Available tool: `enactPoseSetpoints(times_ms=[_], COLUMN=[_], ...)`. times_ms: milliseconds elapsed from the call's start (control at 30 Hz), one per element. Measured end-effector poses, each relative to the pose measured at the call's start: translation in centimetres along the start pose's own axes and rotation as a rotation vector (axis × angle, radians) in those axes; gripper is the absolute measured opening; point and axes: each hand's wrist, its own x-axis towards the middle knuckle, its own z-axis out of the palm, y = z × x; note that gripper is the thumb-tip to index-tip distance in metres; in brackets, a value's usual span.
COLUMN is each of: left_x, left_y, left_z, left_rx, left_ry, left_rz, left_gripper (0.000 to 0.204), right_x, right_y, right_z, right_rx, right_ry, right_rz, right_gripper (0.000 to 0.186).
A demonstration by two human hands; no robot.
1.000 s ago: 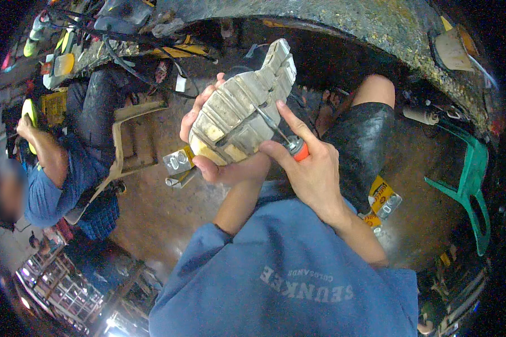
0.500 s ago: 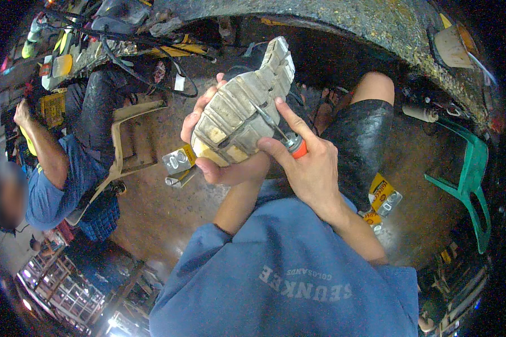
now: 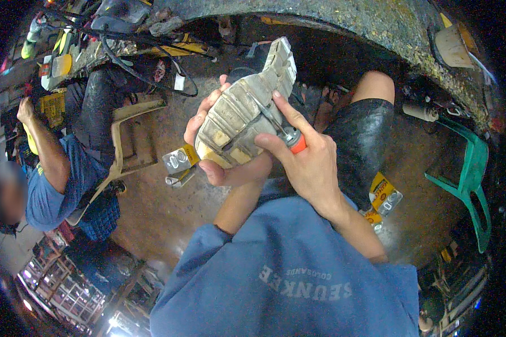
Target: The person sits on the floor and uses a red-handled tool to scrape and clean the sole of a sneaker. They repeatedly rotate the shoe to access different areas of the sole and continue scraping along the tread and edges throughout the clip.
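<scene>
A shoe (image 3: 237,112) with a worn, pale grey sole cut into blocks and grooves is held sole up before me. Around its left side and lower end wraps my left hand (image 3: 230,167), fingers behind and thumb in front. My right hand (image 3: 309,160) grips a thin-shafted hand tool (image 3: 287,135), like an awl or screwdriver, with an orange-red handle. Its metal shaft lies across the sole, pointing up and left along a groove. The right index finger stretches along the sole's right side; the tool's exact tip is hard to make out.
A rough, curved workbench (image 3: 371,31) arches across the far side. On the left a co-worker in a blue shirt (image 3: 50,191) sits beside a beige chair (image 3: 120,135). A green plastic chair (image 3: 466,168) stands at right. Yellow-grey packages (image 3: 180,160) lie beyond my left forearm.
The shoe and both hands have shifted slightly right. The tool's shaft still rests along the sole. The co-worker's raised arm has moved a little.
</scene>
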Motion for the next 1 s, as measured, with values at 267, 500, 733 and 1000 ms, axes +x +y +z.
enactPoseSetpoints(times_ms=[267, 500, 733, 1000], left_x=[2.5, 7.2, 3.6, 2.4], left_y=[2.1, 7.3, 5.8, 5.8], left_z=[3.0, 5.0, 5.2, 4.9], left_rx=[0.005, -0.021, 0.138, 0.099], left_ry=[0.168, 0.317, 0.237, 0.123], left_rz=[-0.209, -0.681, -0.523, -0.478], left_gripper=[0.074, 0.079, 0.076, 0.076], right_x=[0.0, 0.3, -0.4, -0.6], right_y=[-0.4, -0.6, -1.0, -0.4], right_z=[-1.2, -2.8, -2.5, -2.6], right_rx=[0.034, 0.233, 0.2, 0.173], right_ry=[0.032, 0.003, -0.072, -0.042], right_rz=[-0.072, -0.074, 0.08, 0.037], right_gripper=[0.078, 0.08, 0.073, 0.075])
